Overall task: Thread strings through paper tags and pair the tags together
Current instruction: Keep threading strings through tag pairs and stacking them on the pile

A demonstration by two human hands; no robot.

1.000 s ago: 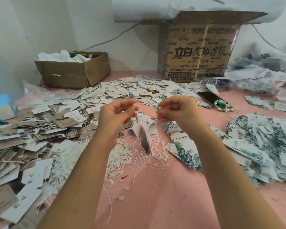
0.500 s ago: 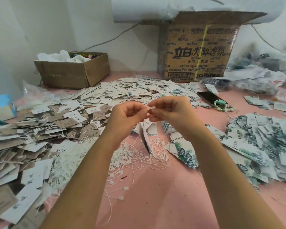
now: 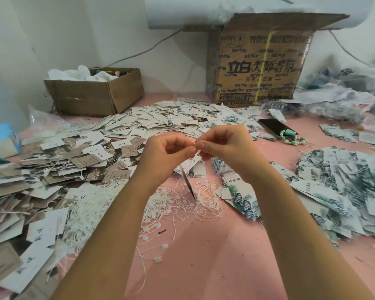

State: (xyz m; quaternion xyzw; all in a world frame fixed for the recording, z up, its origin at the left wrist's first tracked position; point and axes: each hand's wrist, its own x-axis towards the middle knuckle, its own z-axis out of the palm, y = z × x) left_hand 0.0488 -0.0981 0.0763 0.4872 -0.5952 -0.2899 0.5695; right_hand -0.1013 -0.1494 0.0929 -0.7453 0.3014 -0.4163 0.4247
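Two-handed pinch on thin white string (image 3: 196,145)

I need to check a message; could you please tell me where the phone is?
Head view: the phone lies right of centre, beside the bead bracelet, in front of the tall box.
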